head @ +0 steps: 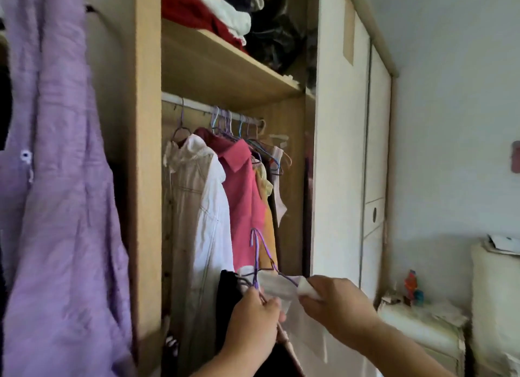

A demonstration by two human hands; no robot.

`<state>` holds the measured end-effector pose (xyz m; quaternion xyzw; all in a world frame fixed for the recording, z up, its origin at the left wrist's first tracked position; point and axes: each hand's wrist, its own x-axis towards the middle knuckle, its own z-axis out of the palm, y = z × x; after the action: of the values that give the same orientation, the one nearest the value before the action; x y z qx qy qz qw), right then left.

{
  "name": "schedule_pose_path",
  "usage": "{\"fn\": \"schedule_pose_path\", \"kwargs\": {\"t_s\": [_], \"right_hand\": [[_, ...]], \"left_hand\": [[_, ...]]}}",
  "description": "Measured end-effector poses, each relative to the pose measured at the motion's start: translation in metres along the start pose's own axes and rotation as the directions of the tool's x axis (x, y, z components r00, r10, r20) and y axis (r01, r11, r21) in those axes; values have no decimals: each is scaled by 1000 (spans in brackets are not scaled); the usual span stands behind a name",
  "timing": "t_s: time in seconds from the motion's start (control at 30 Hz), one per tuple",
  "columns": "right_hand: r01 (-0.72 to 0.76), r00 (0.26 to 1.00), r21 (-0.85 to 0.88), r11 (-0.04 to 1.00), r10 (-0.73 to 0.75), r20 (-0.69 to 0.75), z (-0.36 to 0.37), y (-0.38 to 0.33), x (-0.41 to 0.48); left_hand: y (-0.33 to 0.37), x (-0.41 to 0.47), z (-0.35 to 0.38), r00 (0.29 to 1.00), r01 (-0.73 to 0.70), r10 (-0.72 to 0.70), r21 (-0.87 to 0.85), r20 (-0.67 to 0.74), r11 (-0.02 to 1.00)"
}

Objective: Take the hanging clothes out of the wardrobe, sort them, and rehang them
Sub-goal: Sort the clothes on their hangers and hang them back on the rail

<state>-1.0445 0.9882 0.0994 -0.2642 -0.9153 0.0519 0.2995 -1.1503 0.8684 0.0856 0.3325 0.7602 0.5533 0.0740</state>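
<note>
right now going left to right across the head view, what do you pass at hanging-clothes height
lilac garment → wooden wardrobe upright → white jacket → pink collared top → white wardrobe door → wall

The purple garment at the left is cut by the frame edge. The hands hide the lower part of the purple hanger.

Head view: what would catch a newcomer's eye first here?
Probably the big lilac garment filling the left edge, hanging outside the wardrobe. Next, low in the centre, the left hand grips a purple wire hanger while the right hand pinches a white garment onto it. Behind, a pink shirt stands out on the rail.
</note>
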Motion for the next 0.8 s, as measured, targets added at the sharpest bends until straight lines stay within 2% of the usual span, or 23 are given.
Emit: {"fn": "schedule_pose_path", "kwargs": {"t_s": [0.17, 0.3, 0.47, 0.67, 0.8], "right_hand": [[222, 974, 162, 961, -227, 11, 0, 20, 58], [300, 939, 306, 903, -337, 72, -6, 23, 86], [413, 874, 388, 824, -478, 87, -26, 14, 115], [483, 834, 437, 759, -551, 35, -39, 3, 145], [539, 801, 427, 726, -598, 5, -35, -11, 162]], "left_hand": [[15, 18, 10, 996, -12, 7, -53, -91, 999], [26, 27, 14, 974, -21, 9, -53, -225, 998], [40, 30, 16, 956, -63, 16, -152, -293, 986], [52, 34, 16, 933, -146, 92, -132, -349, 980], [55, 47, 10, 912, -148, 85, -128, -402, 981]]}}
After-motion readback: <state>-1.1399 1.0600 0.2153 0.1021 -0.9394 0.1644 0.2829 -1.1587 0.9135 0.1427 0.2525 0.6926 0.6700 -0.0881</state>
